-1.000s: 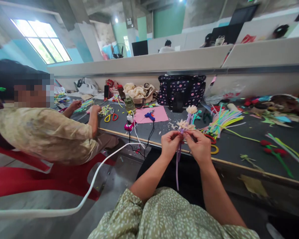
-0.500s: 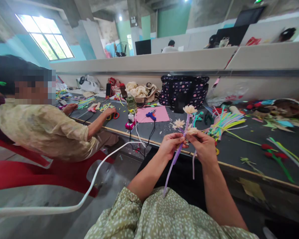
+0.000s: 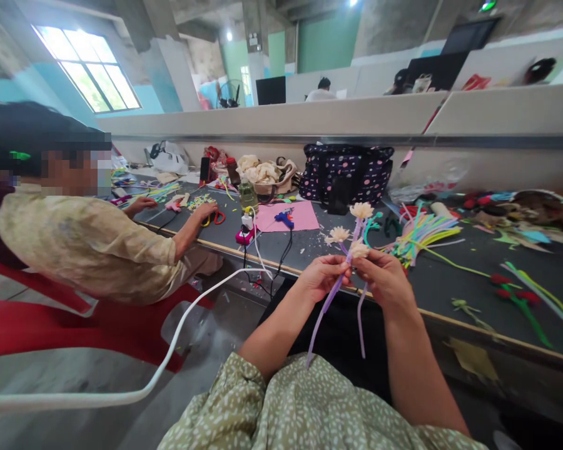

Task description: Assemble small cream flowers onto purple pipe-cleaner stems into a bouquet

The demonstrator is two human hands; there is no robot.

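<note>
My left hand pinches the purple pipe-cleaner stems of a small bunch of handmade flowers. Three cream blooms top the bunch: a high one, one at the left and a lower one close to my fingers. My right hand is closed at the lower bloom, its fingertips meeting the left ones. Beneath the right fingers a loose purple pipe-cleaner end hangs down. Both hands are held over the table's front edge, above my lap.
A blue glue gun lies on a pink sheet. Right of my hands is a pile of colored pipe cleaners, with red-and-green pieces beyond. A dark patterned bag stands behind. At the left a co-worker sits; a white cable crosses between us.
The lower bloom now shows more fully above my fingers. The loose purple end hangs a little lower, and my right hand has shifted slightly. The left hand keeps its grip.
</note>
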